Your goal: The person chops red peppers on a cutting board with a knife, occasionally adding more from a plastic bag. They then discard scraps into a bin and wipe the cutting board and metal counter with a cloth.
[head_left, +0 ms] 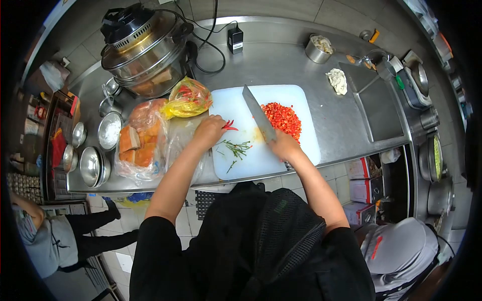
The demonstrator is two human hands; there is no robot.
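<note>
A white cutting board (pixel 296 95) lies on the steel counter. At its left edge my left hand (pixel 211 131) is closed round a few thin red chilies (pixel 229 125). My right hand (pixel 285 146) grips the handle end of a large knife (pixel 258 114), whose blade points away from me across the board. Chopped red chili (pixel 282 119) is heaped right of the blade. Green stems (pixel 236 149) lie scattered nearer to me, below my left hand. Beyond that hand sits a yellow plastic bag (pixel 190 99) with red chilies inside.
Bagged orange-brown blocks (pixel 138 143) and metal bowls (pixel 109 131) stand at left, below a large lidded cooker (pixel 145 55). A sink (pixel 376 105) is at right, near a metal pot (pixel 320 48). One person (pixel 55 241) stands at lower left, another (pixel 399 251) at lower right.
</note>
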